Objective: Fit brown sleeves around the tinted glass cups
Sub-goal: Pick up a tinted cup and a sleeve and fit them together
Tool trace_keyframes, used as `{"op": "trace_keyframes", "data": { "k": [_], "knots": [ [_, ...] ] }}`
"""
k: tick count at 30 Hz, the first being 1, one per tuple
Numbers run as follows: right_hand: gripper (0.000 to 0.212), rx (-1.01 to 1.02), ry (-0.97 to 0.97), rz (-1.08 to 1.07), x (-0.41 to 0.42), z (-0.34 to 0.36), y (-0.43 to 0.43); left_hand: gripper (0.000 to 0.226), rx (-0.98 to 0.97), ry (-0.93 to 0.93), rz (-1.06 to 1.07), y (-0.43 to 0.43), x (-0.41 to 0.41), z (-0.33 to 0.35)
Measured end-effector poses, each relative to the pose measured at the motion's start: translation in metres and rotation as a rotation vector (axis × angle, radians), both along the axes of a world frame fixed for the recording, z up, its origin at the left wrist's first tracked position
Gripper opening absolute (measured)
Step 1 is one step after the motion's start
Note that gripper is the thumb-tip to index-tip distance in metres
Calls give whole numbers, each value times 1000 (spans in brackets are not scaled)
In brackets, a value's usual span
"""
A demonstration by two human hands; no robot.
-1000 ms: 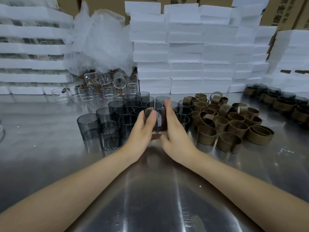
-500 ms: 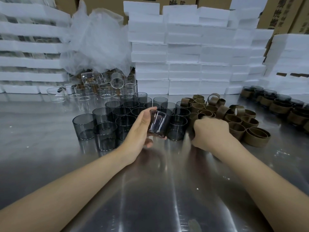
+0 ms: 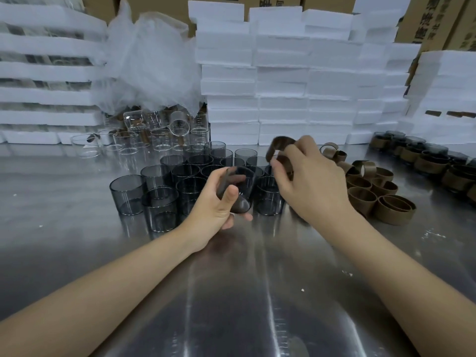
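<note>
L hand (image 3: 213,204) holds one smoky grey tinted glass cup (image 3: 246,193) just above the shiny steel table (image 3: 231,292), tilted. Its grip is clamped on the cup: thumb across the near wall, other fingers curled under & behind, some showing thru the glass. R hand (image 3: 311,184) is raised just right of that cup, not touching it, w/ its grip pinched on a brown open-ended sleeve band (image 3: 277,144) that arcs up over the fingertips. The band is in the air, in front of the back rows of cups. Behind & left of the held cup stands a tight cluster of bare grey tinted cups (image 3: 190,173), upright, packed side by side. Right of the R hand lies a heap of loose brown sleeve rings (image 3: 373,194), most standing on edge, a few curled open. Far right, toward the back of the table, sits a row of dark cups already wearing brown sleeves (image 3: 422,161). Further back left are clear glass cups (image 3: 159,137), some upright, a couple on their side, beneath a crumpled clear plastic bag (image 3: 149,60). Stacked white foam blocks (image 3: 283,86) fill the back centre. White foam trays (image 3: 46,73) w/ glass showing between layers are stacked at left, & brown cardboard boxes (image 3: 432,19) w/ printed characters stand behind at upper right.
</note>
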State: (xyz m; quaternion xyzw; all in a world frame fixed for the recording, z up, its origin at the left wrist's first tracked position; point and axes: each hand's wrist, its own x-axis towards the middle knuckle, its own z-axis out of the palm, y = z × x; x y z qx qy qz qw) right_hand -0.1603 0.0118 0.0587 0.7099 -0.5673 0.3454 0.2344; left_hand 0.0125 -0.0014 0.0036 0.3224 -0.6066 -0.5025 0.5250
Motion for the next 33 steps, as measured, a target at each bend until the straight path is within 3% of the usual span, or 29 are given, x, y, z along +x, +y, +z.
{"op": "trace_keyframes", "data": {
  "k": [5,8,11,14,16,21,27,33],
  "knots": [
    [22,2,-171,474,12,-9,4,98,-2,-28,-45,-4,2,-3],
    [13,49,-225,588,15,-18,2,83,-23,1,-67,-5,0,-5],
    [25,50,-270,657,13,-23,-1,84,-20,33,-66,-6,2,-7],
    [63,135,-398,639,12,-26,-4,73,-72,-16,-23,-7,4,-7],
    [77,159,-452,616,11,-28,-6,61,-95,-32,13,-8,6,-7],
    [67,80,-450,635,13,-33,-7,48,-72,57,21,-6,12,-2],
    [67,0,-242,541,21,-36,-1,68,-85,-26,49,4,2,2],
    [68,62,-261,537,21,-36,0,69,-72,6,10,4,3,4]
  ]
}}
